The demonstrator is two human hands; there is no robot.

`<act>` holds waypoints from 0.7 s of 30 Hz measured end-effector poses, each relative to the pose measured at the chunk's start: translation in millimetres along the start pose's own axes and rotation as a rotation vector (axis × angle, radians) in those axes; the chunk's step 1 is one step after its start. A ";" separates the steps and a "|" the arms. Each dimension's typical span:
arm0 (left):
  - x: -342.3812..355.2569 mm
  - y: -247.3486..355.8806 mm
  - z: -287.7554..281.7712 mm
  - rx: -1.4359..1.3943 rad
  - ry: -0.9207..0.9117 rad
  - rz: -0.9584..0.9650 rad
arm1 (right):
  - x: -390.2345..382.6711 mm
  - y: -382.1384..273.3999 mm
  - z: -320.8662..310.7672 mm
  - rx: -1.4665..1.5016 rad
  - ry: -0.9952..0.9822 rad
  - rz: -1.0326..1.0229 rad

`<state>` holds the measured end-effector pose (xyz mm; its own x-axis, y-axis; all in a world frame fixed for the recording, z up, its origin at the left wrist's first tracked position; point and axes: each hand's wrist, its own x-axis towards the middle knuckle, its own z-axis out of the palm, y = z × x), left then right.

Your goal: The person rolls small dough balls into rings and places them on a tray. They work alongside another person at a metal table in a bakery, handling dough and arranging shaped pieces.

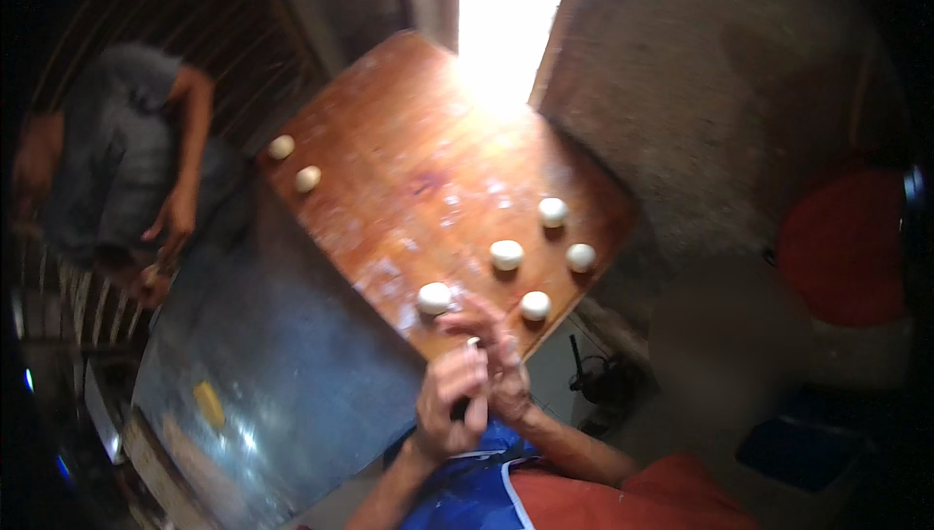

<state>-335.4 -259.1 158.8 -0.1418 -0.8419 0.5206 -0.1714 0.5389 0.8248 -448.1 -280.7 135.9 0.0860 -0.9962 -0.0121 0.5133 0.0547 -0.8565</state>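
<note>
Near the board's front corner, my left hand (452,396) is curled with its fingers bent; whether it holds anything is hidden. My right hand (504,365) overlaps it just above and to the right, its blurred fingers stretched and slightly bent. A small pale spot shows between the hands, too small to name. Just beyond my fingers sits a white dough ball (434,297) on the floury wooden board (389,170). Another ball (535,305) lies to their right, and several more stand farther right and at the board's left edge, including one ball (281,146) near the corner.
A co-worker (122,150) bends at the left, hands low. A metal surface (292,365) with a yellow object (208,403) adjoins the board. A red round object (842,248) and blue object (793,447) are at right. A bright opening (506,14) is behind the board.
</note>
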 end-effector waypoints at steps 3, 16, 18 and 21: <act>-105.4 16.5 -48.1 0.309 0.009 -0.111 | -8.2 30.4 72.0 0.526 -0.230 0.752; -346.7 115.7 -162.6 -1.260 1.308 -0.225 | -198.9 191.9 268.7 -0.779 -1.640 -0.584; -356.7 168.4 -186.2 -0.965 1.408 -0.505 | -220.4 218.9 300.1 -0.801 -1.550 -0.490; -417.4 234.0 -211.3 -0.291 1.258 -0.463 | -297.6 249.2 369.7 -0.454 -1.590 0.001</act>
<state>-110.3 212.6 181.1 0.8709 -0.4823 -0.0940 0.2704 0.3107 0.9112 -30.0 54.4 116.9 0.9650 0.0818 0.2493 0.2620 -0.2524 -0.9315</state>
